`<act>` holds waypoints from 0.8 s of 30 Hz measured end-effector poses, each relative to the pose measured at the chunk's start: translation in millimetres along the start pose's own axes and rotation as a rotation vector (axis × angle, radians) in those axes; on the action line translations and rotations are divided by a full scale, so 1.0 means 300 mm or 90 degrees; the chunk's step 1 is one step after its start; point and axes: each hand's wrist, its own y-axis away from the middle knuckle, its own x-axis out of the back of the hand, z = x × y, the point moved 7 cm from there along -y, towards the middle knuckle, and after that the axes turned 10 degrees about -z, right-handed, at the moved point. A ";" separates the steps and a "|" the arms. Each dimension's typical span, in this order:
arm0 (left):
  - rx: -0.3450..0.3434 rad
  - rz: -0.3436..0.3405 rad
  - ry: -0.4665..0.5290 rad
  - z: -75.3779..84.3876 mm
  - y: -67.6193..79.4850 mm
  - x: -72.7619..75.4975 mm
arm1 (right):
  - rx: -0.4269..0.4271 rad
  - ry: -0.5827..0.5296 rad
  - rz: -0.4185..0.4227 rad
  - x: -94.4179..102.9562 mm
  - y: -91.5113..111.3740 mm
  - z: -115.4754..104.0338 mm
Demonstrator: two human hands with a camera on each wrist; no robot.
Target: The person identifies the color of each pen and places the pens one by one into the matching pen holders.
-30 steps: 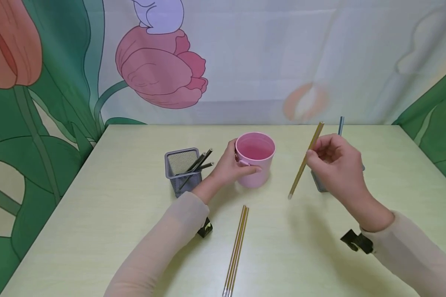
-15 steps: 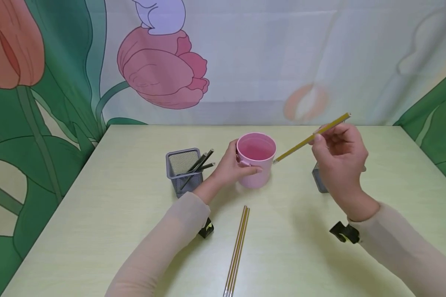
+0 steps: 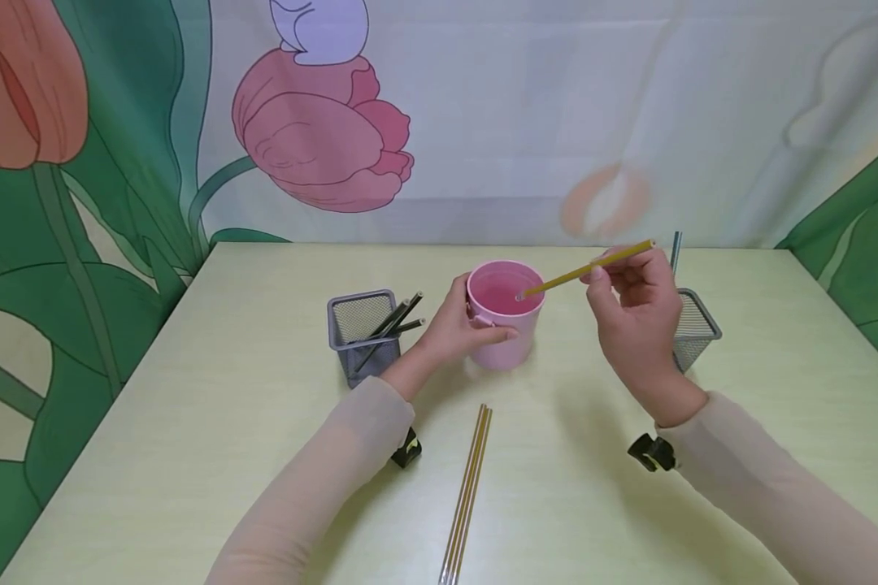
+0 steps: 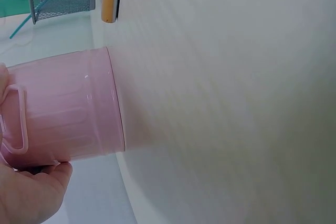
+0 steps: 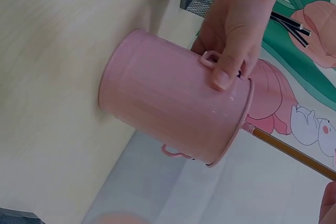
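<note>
My left hand grips the upright pink bucket by its left side, thumb across the front near a small handle. In the right wrist view the bucket shows a second small handle on its opposite side. My right hand pinches a yellow pencil between thumb and fingers, to the right of the bucket. The pencil slants down to the left, its silver-banded end over the bucket's mouth. That banded end is right at the rim in the right wrist view.
Left of the bucket stands a grey mesh pencil holder with several black pencils. Another mesh holder, partly behind my right hand, has a blue pencil. Several yellow pencils lie side by side on the table in front.
My right hand has moved left, and the pencil has swung from steep to a low slant, its banded end now over the bucket's mouth. The left hand and bucket stay in place.
</note>
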 end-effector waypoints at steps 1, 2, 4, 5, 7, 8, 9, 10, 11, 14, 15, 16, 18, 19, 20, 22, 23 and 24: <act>0.002 -0.001 -0.001 0.000 0.001 -0.001 | -0.003 0.007 -0.003 -0.001 0.003 0.006; 0.003 -0.002 -0.001 0.000 0.002 -0.002 | -0.006 0.019 -0.006 -0.003 0.005 0.010; 0.002 -0.004 -0.002 0.001 0.003 -0.003 | -0.011 0.034 -0.013 -0.005 0.010 0.018; 0.002 -0.003 -0.002 0.001 0.004 -0.003 | -0.014 0.039 -0.016 -0.006 0.012 0.022; 0.003 -0.001 0.000 0.002 0.006 -0.003 | -0.017 0.033 -0.019 -0.007 0.015 0.030; 0.002 -0.001 0.001 0.002 0.006 -0.003 | -0.018 0.035 -0.021 -0.008 0.016 0.034; 0.001 0.000 0.002 0.002 0.006 -0.002 | -0.021 0.033 -0.024 -0.010 0.017 0.039; 0.001 0.000 0.003 0.002 0.006 -0.002 | -0.024 0.028 -0.025 -0.011 0.019 0.044; 0.000 -0.001 0.004 0.001 0.006 -0.002 | -0.026 0.031 -0.025 -0.012 0.021 0.048; -0.002 -0.002 0.007 0.001 0.007 -0.002 | -0.044 0.060 -0.037 -0.018 0.029 0.062; -0.002 -0.002 0.008 0.001 0.007 -0.002 | -0.051 0.068 -0.042 -0.021 0.032 0.066; -0.002 -0.003 0.007 0.001 0.007 -0.002 | -0.057 0.076 -0.046 -0.023 0.036 0.068; -0.002 -0.003 0.005 0.002 0.009 -0.001 | -0.067 0.091 -0.057 -0.028 0.041 0.073; -0.002 -0.002 0.003 0.003 0.009 -0.001 | -0.071 0.094 -0.062 -0.031 0.043 0.075; -0.001 -0.002 0.002 0.003 0.009 -0.001 | -0.073 0.098 -0.067 -0.033 0.046 0.077; 0.000 -0.002 0.000 0.003 0.009 0.000 | -0.076 0.109 -0.074 -0.036 0.049 0.080; 0.000 -0.001 -0.002 0.003 0.009 0.000 | -0.077 0.112 -0.077 -0.038 0.051 0.082; 0.001 0.000 -0.002 0.002 0.008 0.000 | -0.078 0.117 -0.079 -0.039 0.052 0.084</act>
